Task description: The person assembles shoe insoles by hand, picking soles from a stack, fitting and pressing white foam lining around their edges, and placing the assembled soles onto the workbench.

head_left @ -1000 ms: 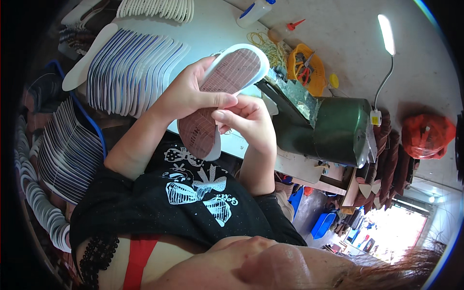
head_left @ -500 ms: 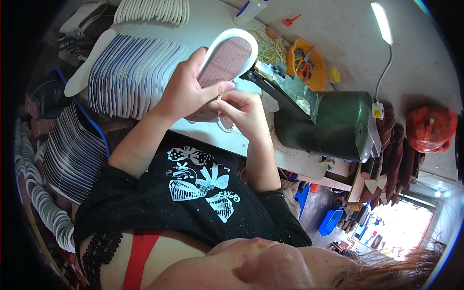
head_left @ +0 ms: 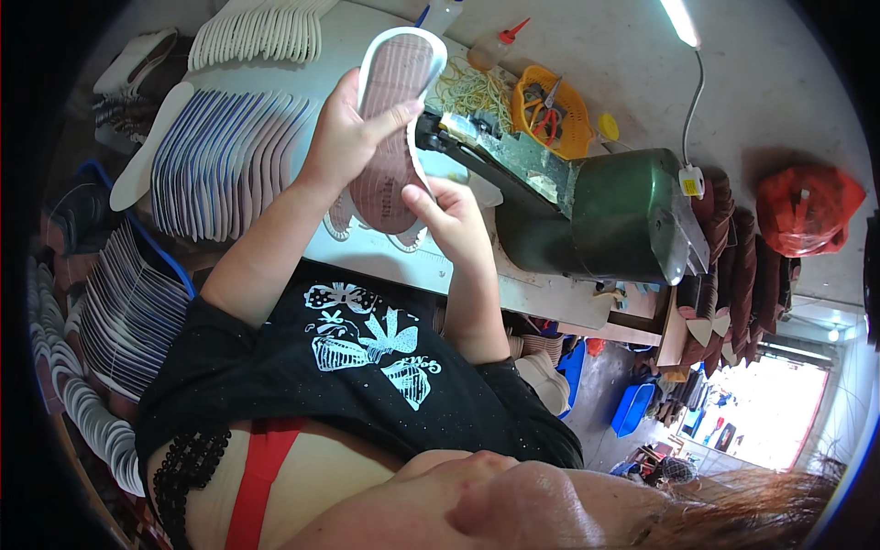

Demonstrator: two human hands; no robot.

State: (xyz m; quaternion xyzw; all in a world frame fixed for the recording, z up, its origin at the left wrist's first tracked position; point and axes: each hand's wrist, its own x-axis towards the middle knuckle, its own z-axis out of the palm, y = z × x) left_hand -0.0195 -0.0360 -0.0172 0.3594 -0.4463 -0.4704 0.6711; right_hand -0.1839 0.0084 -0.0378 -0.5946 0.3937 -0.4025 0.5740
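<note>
Holding a shoe sole [head_left: 385,170] up over the pale desk [head_left: 367,255], the left hand [head_left: 337,147] has its grip closed at the narrow middle, thumb laid across the brown striped face and the other fingers mostly hidden behind. The right hand [head_left: 447,215] makes a smaller pinch, its thumb tip on the right edge near the lower end and its fingers curled close; how hard it presses, I cannot tell.

The sole looks thin and light, easily carried by one hand. It probably bends along its length and springs back, soft rather than brittle, and the striped face seems dull enough not to slip. The narrow middle looks like the surest hold, with the side edge good for steadying; squeezing hard might dent the white rim.

A row of soles [head_left: 229,165] leans together on the desk to the left. To the right sits a green machine [head_left: 623,215], and beyond it a yellow basket [head_left: 579,128] holding tools, near a tangle of pale cord [head_left: 477,99].
</note>
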